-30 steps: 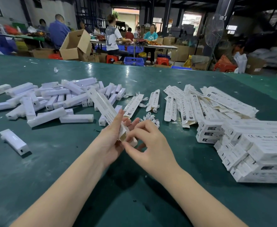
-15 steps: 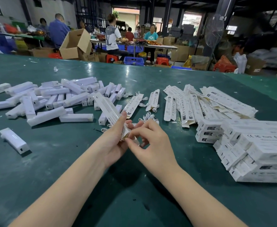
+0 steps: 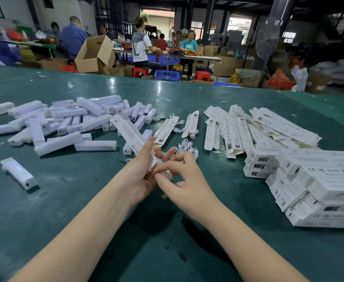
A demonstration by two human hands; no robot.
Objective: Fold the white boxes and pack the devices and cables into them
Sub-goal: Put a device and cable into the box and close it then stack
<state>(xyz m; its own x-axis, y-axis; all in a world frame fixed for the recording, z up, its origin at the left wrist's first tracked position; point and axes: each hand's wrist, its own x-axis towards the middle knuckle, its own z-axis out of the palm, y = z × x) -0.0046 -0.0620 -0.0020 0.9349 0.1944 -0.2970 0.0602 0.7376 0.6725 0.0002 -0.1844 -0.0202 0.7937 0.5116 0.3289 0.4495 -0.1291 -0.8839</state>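
The left hand (image 3: 140,176) is gripping the near end of a long, narrow white cardboard box (image 3: 133,140), its thumb lying along the box's left face and its fingers curling up behind it. The right hand (image 3: 184,183) is meeting it from the right with fingers bent, the thumb and forefinger pinching at the box's near end, where a small white flap is showing; what exactly they are pressing is too small to tell. The box is sitting raised above the table between the two hands, its long axis running from the palms away and up to the left, the far end pointing toward a loose heap of white plastic stick-shaped devices (image 3: 65,123). One more device (image 3: 18,173) is lying alone at the near left. Just beyond the fingers a small bundle of coiled white cables (image 3: 188,148) is resting on the dark green table top (image 3: 85,200). Flat, unfolded white printed box blanks (image 3: 248,129) are fanning out to the right, and a stack of folded white boxes (image 3: 317,186) is standing at the near right. Behind the table, people are sitting at workbenches among brown cardboard cartons (image 3: 95,54) and blue plastic crates (image 3: 167,75) in a dim workshop.
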